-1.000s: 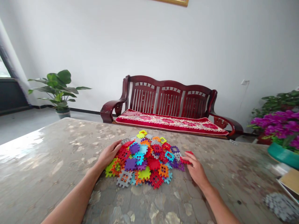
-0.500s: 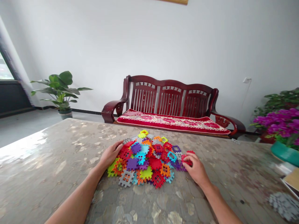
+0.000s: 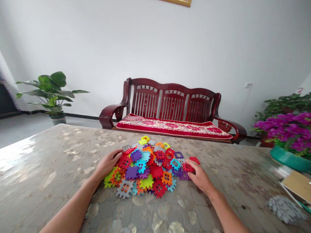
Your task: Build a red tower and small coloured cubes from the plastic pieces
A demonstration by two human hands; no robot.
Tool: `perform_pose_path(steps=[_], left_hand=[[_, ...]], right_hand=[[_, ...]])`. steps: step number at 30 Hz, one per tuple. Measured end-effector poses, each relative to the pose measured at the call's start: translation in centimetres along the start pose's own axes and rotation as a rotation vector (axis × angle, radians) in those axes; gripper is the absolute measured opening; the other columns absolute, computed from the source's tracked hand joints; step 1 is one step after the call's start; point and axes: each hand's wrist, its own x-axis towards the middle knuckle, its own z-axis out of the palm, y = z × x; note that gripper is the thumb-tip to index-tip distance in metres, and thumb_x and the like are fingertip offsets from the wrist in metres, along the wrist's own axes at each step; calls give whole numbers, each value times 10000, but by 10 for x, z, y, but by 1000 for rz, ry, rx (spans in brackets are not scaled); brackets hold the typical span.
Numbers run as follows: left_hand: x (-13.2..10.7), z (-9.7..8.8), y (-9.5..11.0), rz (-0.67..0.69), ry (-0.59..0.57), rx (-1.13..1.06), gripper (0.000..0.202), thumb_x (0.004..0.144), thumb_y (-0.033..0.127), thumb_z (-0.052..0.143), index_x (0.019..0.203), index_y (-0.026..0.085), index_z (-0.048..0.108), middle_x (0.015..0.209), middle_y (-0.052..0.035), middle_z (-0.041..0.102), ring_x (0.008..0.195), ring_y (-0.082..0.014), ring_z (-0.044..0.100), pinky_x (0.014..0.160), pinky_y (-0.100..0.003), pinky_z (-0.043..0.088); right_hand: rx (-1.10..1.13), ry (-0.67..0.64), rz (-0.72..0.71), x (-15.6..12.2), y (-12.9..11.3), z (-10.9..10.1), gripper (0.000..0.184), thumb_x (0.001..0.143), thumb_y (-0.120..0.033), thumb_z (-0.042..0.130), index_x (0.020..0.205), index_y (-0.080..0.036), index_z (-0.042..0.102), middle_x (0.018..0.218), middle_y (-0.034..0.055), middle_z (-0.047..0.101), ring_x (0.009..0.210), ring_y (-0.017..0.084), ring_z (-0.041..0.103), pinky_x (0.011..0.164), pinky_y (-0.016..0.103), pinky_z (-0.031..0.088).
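A heap of colourful plastic interlocking tiles lies in the middle of a marbled table. My left hand rests against the heap's left edge, fingers curved over red and green tiles. My right hand sits at the right edge, its fingers pinched on a red tile. Another red tile lies loose just beyond it.
A dark wooden bench with a red cushion stands behind the table. A leafy plant is at the left, purple flowers in a teal pot at the right. A grey tile pile and a book lie near the right edge.
My right hand has closed its fingers on a red tile at the heap's right edge and drawn slightly back. The left hand stays against the heap. The view shifted a little.
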Motion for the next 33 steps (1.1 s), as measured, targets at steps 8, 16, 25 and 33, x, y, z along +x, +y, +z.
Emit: perform_pose_path(steps=[8,16,25,33], left_hand=[[-3,-4,6,-6,-34,22,573,846,561,354,1173,227,687,1196,-33,715,1115,-253,641,993,-312,450],[-2,-3,3,12,-18,11,540,840,563,380,1131,245,705,1159,-20,731,1086,-250,653,947,-301,470],[-4,-6,8,16,-24,19,539,828,543,387,1119,231,717,1140,-23,740,1060,-245,665,922,-293,482],[-4,-6,8,23,-11,10,527,823,540,405,1103,228,725,1126,-30,745,1047,-253,669,932,-309,482]], right_hand=[[50,-145,53,-2,-12,-24,620,661,-204,563,1277,-191,629,1361,108,591,1291,267,519,1127,468,354],[-2,-191,57,-3,-7,-36,593,668,-206,574,1256,-196,645,1314,99,627,1238,263,559,1109,451,366],[-32,-75,147,1,2,-38,629,586,-263,687,1210,-188,656,1202,100,658,1067,256,618,995,400,449],[-238,306,300,27,34,-26,645,640,-457,689,1204,-150,629,1088,124,680,997,264,642,901,377,484]])
